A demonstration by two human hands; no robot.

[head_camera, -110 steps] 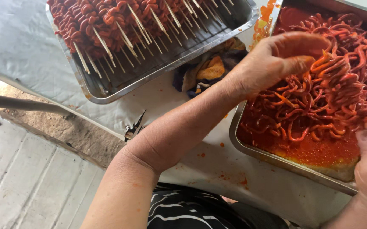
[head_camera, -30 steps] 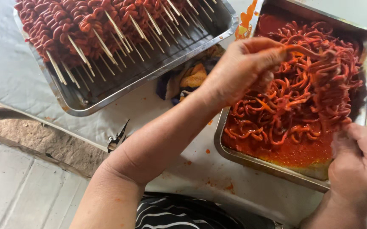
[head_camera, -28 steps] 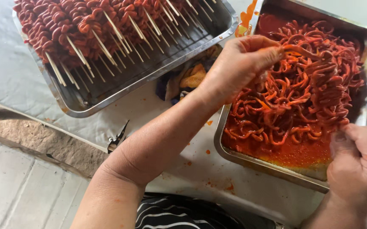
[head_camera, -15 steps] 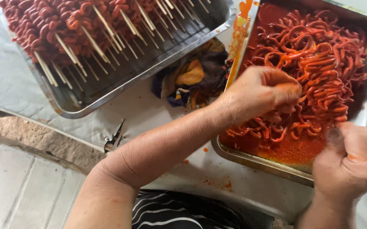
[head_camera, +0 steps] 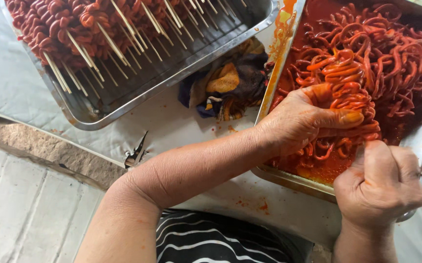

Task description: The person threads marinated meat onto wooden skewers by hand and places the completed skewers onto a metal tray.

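Observation:
A steel tray (head_camera: 289,179) on the right holds red, sauce-coated strips (head_camera: 396,53) in red marinade. My left hand (head_camera: 303,119) reaches over the tray's near left corner and its fingers close around a bunch of folded strips (head_camera: 350,92). My right hand (head_camera: 379,187) is closed at the tray's near edge, gripping the lower end of that same bunch; a skewer inside it is hidden. Both hands are smeared with red sauce.
A second steel tray (head_camera: 138,100) at the upper left is stacked with red skewered strips (head_camera: 60,22), wooden stick ends pointing toward me. A stained cloth (head_camera: 230,85) lies between the trays. White table covering (head_camera: 6,83) has a torn spot (head_camera: 135,153) near its edge; concrete floor at left.
My left hand came down from the far middle of the tray to its near left corner. My right hand moved up and in, and both now close on one bunch of strips.

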